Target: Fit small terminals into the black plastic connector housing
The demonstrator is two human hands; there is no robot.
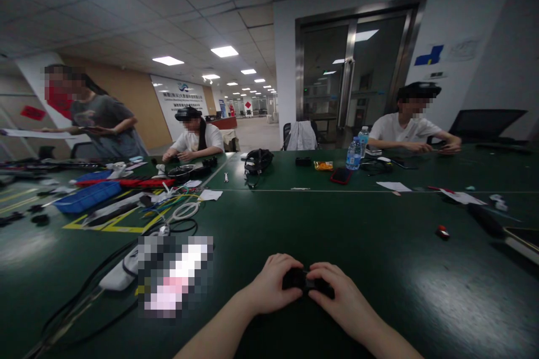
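Just above the near part of the green table point(379, 235), both hands grip a small black object with a greyish middle point(306, 281). The fingers cover much of it, and its kind cannot be made out. My left hand point(274, 285) is closed round its left end, thumb below and fingers over the top. On the right end, my right hand point(342, 294) has a similar hold, its fingertips close to those of the left hand.
Left of my hands lie a white power strip point(120, 276) with cables and a blurred-out patch. Farther off are a blue tray point(88, 196), a black strapped headset point(258, 161), water bottles point(353, 155) and a small red object point(442, 231). Several people are across the table.
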